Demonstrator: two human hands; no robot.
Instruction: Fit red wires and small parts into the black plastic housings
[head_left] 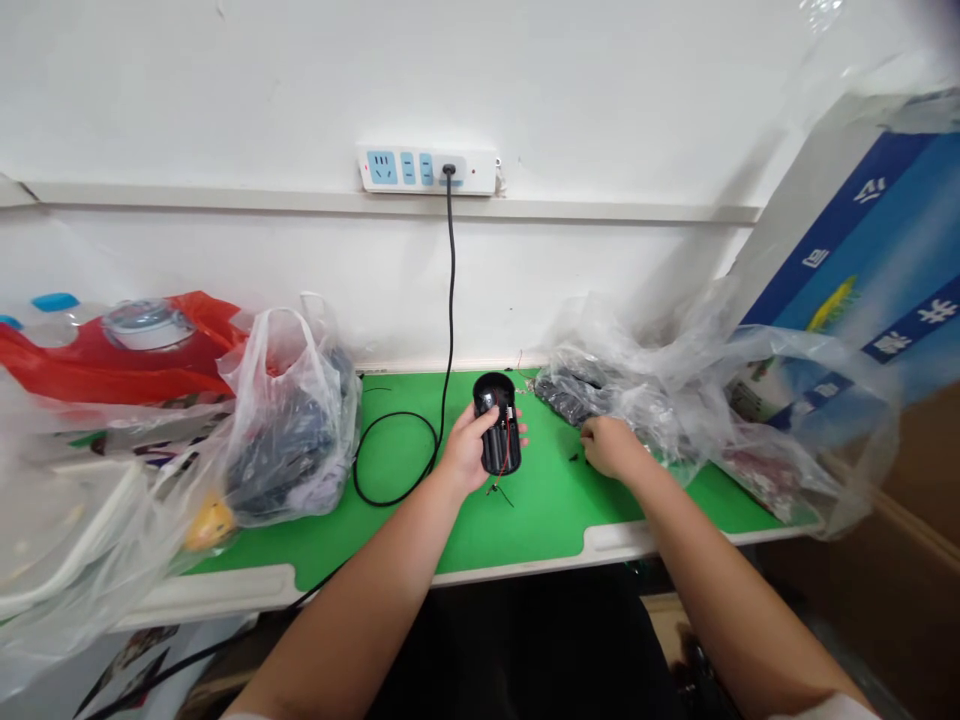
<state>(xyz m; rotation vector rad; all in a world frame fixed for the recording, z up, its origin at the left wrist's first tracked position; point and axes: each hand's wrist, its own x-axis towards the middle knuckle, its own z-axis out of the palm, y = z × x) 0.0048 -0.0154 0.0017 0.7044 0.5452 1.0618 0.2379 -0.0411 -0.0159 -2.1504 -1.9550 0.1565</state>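
Note:
A black plastic housing (501, 448) with an open inside, a rounded dark part at its top and a thin red wire lies in my left hand (470, 447). My left thumb rests on its upper part and the fingertips show past its right side. The wire's end hangs below the housing over the green table mat (525, 530). My right hand (609, 447) is down on the mat at the right, its fingers bent together; whether it pinches anything is hidden. Just left of those fingers sits a tiny black piece (574, 457).
A clear plastic bag with dark parts (570, 395) lies beyond my right hand. A black cable (450, 300) runs from the power strip (390, 168) and coils left of the housing. Filled bags (289, 440) crowd the left; a blue box (862, 230) stands right.

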